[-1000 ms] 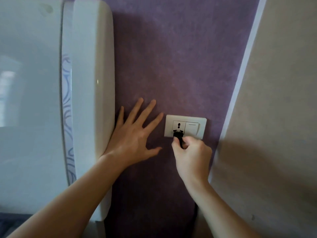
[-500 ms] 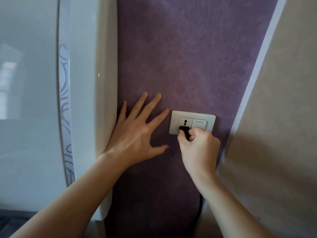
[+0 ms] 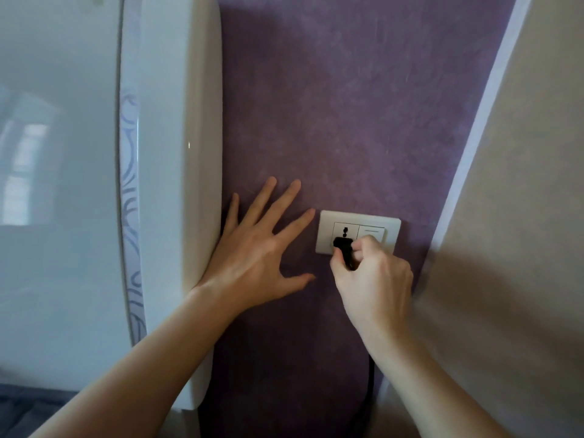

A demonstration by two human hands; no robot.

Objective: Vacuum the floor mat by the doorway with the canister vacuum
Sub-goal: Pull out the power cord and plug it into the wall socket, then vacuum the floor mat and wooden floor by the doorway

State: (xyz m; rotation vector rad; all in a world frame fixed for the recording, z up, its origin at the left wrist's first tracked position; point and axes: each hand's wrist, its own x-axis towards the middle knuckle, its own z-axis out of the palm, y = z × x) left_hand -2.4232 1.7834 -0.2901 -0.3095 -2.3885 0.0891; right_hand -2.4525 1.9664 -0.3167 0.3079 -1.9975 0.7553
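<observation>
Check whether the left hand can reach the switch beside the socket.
Probably not easily: the left hand lies flat on the wall left of the plate, and the right hand, gripping the plug, sits between it and the switch.

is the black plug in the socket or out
In: the black plug sits against the socket face, pinched by the right hand. Depth unclear.

plug [image 3: 343, 251] pushed into socket [image 3: 345, 229], seemingly seated
</observation>
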